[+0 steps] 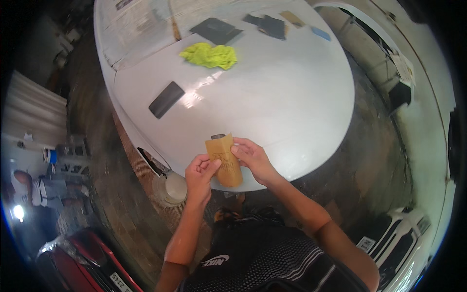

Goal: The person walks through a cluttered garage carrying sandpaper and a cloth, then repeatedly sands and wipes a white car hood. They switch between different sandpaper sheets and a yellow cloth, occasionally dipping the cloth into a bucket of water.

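Note:
Between my hands is a tan sheet of sandpaper with faint print on its back, curved lengthwise. A dark grey end shows at its top; I cannot tell whether this is a block inside or the sheet's other face. My left hand pinches the left edge, thumb on the front. My right hand grips the upper right edge with thumb and fingers. Both hands are over the near edge of a white car hood. Farther left on the hood lies a dark, rounded oblong sanding block.
A crumpled yellow-green cloth lies mid-hood. Behind it are dark sandpaper sheets, a tan piece and a blue piece. A white bucket stands at the near left. A red car and a seated person are farther left.

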The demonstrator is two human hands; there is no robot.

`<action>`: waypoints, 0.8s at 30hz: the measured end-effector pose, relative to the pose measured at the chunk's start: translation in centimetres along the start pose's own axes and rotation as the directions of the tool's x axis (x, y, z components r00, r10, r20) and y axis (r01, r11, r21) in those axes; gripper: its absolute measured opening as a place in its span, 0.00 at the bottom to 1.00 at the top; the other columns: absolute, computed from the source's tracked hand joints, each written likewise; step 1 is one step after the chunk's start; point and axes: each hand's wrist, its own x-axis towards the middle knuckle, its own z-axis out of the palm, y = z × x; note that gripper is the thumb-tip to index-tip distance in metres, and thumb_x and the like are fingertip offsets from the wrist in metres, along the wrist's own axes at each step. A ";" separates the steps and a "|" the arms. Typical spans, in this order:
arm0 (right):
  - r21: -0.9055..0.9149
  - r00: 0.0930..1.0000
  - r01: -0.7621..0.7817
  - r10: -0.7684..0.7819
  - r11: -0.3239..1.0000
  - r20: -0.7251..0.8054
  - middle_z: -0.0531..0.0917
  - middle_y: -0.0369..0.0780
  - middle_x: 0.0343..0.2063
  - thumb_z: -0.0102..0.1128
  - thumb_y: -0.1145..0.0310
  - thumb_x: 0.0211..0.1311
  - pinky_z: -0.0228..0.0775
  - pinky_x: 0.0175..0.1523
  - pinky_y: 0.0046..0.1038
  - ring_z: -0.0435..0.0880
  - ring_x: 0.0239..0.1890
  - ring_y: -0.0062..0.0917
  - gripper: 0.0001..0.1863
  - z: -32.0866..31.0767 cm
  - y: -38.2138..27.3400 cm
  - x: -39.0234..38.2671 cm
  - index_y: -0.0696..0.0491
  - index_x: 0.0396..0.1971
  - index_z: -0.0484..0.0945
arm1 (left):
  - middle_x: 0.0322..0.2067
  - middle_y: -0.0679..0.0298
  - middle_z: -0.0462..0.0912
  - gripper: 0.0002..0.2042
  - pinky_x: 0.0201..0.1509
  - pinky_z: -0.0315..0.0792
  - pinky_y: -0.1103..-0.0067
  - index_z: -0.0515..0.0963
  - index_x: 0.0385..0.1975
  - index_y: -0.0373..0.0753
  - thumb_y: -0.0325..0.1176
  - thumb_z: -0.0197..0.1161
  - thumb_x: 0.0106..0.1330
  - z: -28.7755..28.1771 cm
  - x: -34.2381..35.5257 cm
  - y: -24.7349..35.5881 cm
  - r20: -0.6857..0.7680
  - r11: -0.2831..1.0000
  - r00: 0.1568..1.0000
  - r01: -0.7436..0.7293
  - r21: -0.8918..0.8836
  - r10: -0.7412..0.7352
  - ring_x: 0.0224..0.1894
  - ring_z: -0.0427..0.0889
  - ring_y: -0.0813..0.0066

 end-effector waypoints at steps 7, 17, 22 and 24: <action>-0.065 0.853 0.353 -0.349 0.934 -0.387 0.85 0.39 0.39 0.71 0.74 0.65 0.77 0.47 0.19 0.84 0.40 0.17 0.12 -5.0 2.3 -11.6 0.59 0.45 0.78 | 0.37 0.62 0.86 0.07 0.44 0.78 0.81 0.78 0.39 0.32 0.22 0.69 0.67 5.3 -6.9 -2.5 0.092 0.991 0.996 -0.013 0.136 0.000 0.38 0.83 0.81; 0.003 0.626 0.586 -0.450 0.810 -0.637 0.85 0.35 0.38 0.63 0.74 0.71 0.77 0.45 0.21 0.83 0.39 0.17 0.09 -8.5 4.8 -28.3 0.54 0.45 0.73 | 0.50 0.61 0.83 0.13 0.54 0.78 0.74 0.74 0.53 0.35 0.25 0.65 0.71 9.4 -15.7 -1.4 0.368 0.996 0.930 0.047 -0.077 -0.016 0.51 0.83 0.73; 0.004 0.608 0.590 -0.440 0.808 -0.660 0.86 0.38 0.44 0.60 0.70 0.74 0.78 0.52 0.25 0.85 0.46 0.19 0.16 -9.0 5.6 -33.7 0.59 0.57 0.73 | 0.58 0.62 0.79 0.20 0.65 0.75 0.65 0.67 0.65 0.38 0.27 0.60 0.75 8.8 -15.6 0.5 0.523 0.999 0.852 0.032 -0.039 -0.007 0.61 0.79 0.68; 0.069 0.630 0.621 -0.445 0.781 -0.636 0.86 0.39 0.46 0.59 0.71 0.75 0.78 0.55 0.27 0.85 0.48 0.21 0.16 -8.3 5.7 -34.5 0.59 0.57 0.73 | 0.58 0.63 0.79 0.22 0.64 0.74 0.67 0.66 0.68 0.39 0.28 0.59 0.75 8.7 -15.2 0.5 0.557 0.999 0.830 0.038 -0.022 -0.020 0.61 0.78 0.70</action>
